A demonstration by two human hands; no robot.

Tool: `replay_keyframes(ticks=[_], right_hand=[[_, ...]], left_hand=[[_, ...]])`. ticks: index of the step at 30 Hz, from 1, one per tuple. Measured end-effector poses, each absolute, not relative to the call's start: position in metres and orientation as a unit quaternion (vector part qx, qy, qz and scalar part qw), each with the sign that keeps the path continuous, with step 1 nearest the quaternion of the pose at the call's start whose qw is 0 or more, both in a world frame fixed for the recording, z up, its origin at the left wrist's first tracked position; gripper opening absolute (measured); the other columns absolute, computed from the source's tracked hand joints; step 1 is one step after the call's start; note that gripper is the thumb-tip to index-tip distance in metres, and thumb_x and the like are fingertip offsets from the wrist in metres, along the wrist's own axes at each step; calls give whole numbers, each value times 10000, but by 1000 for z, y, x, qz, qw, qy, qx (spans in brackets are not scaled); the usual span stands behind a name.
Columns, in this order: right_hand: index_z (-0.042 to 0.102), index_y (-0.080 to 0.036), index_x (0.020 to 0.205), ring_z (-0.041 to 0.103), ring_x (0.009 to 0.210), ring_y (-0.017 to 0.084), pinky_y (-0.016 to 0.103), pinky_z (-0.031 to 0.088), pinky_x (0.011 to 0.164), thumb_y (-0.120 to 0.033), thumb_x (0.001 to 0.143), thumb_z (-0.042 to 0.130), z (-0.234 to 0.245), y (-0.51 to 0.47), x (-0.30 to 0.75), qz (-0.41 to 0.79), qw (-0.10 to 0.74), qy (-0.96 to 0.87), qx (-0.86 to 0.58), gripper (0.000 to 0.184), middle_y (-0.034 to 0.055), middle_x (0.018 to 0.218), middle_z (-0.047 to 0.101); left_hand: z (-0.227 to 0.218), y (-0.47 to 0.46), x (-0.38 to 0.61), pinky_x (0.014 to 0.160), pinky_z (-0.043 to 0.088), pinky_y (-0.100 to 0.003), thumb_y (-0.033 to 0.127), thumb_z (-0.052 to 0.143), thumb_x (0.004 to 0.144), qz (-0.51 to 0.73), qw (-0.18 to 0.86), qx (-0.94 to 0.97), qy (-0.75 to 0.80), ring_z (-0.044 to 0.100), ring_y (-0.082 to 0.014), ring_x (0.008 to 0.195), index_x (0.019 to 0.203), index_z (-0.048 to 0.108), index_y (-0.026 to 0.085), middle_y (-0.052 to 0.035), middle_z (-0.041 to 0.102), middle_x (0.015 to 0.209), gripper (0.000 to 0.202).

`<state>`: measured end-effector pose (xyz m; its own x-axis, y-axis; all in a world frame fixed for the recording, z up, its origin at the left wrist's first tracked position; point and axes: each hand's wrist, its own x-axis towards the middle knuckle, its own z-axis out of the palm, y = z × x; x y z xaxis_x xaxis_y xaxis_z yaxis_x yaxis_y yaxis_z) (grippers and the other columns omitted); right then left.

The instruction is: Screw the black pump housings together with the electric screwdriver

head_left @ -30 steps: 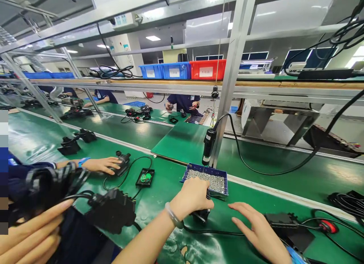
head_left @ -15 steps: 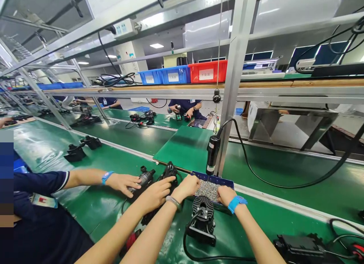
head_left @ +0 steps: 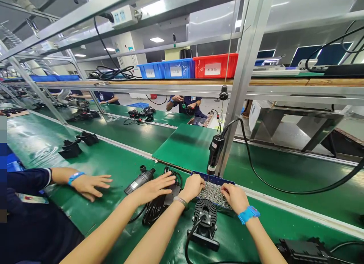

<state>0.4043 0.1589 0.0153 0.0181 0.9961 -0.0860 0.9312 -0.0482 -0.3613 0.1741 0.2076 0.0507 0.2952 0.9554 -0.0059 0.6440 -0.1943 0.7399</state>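
My left hand (head_left: pixel 193 187), with a bangle at its wrist, reaches over the left end of a blue box (head_left: pixel 226 181). Its fingers are curled at the small metal screws (head_left: pixel 213 193) inside. From the other side my right hand (head_left: pixel 235 197), wearing a blue wristband, dips its closed fingertips into the same screws. What either hand holds is hidden. Just in front of the box stands a black ribbed device (head_left: pixel 205 218) with a cable. An electric screwdriver (head_left: pixel 214 154) hangs upright behind the box.
A co-worker's hand (head_left: pixel 91 185) is spread above the bench at left; another person's hand (head_left: pixel 155 188) hovers over a black pump (head_left: pixel 140 179) and coiled cable (head_left: pixel 155 214). A metal post (head_left: pixel 241 86) rises behind the box. A black case (head_left: pixel 301 250) lies at lower right.
The co-worker's wristbanded hand has drawn back leftward from the black pump, which now shows more fully. My hands stay at the screw box, with the right fingers shifted slightly.
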Motion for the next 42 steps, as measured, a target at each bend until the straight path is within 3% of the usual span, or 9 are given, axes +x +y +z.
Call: replay_keyframes(ticks=[6,12,18,24,26,29,32,36,42], right_hand=[[647,-156,938,649,724,142,348,545,782,-354,1006,538,-1,159,414,217,229,-643,-698,236,-14,764,665],[641,-174,858,592,608,132,338,529,712,-514,928,611,-1,158,414,280,340,-591,-676,348,-35,673,621],[607,-182,841,659,648,188,287,516,480,-782,771,575,23,132,399,372,482,-502,-614,605,30,709,646],[708,-146,889,651,530,154,293,595,533,-602,793,716,45,80,385,385,550,-487,-558,467,87,752,739],[721,-150,920,698,561,183,292,609,538,-509,837,718,45,65,378,371,559,-509,-539,369,97,764,760],[706,-181,906,745,626,215,255,595,494,-373,887,697,39,51,364,308,580,-556,-510,193,80,754,768],[714,-214,817,739,663,175,224,599,587,-211,864,719,36,46,354,199,590,-628,-467,47,42,761,765],[762,-231,918,664,677,143,242,558,628,-59,840,682,39,48,355,78,560,-720,-403,206,35,752,711],[714,-238,1252,617,630,156,262,518,586,-95,933,550,9,50,381,-63,490,-794,-354,386,59,778,726]], left_hand=[[42,175,172,882,596,-328,282,563,923,344,307,709,534,755,-218,919,988,789,196,-86,809,1032,250],[27,109,126,683,627,-272,312,674,921,527,258,723,365,759,-186,692,793,771,202,-48,802,760,195],[38,107,133,615,573,-246,281,591,987,515,140,803,266,693,-151,669,773,764,202,-72,746,731,287],[41,115,128,621,528,-233,173,599,961,494,92,833,233,643,-142,703,835,770,221,-59,725,784,217],[39,115,127,640,532,-234,164,617,943,489,131,828,241,644,-141,714,820,770,227,-54,721,797,206],[36,117,130,711,563,-258,189,736,849,478,292,771,301,679,-167,799,875,754,212,-57,724,874,39],[31,122,135,904,570,-317,182,878,669,437,487,676,339,685,-238,1067,1113,719,219,-83,725,1155,473],[21,131,143,1091,466,-371,209,914,632,397,632,597,294,646,-269,1210,1225,709,244,-74,719,1268,628],[8,131,153,1015,479,-355,316,1000,513,433,661,542,286,669,-269,1113,1144,758,235,-70,752,1148,680]])
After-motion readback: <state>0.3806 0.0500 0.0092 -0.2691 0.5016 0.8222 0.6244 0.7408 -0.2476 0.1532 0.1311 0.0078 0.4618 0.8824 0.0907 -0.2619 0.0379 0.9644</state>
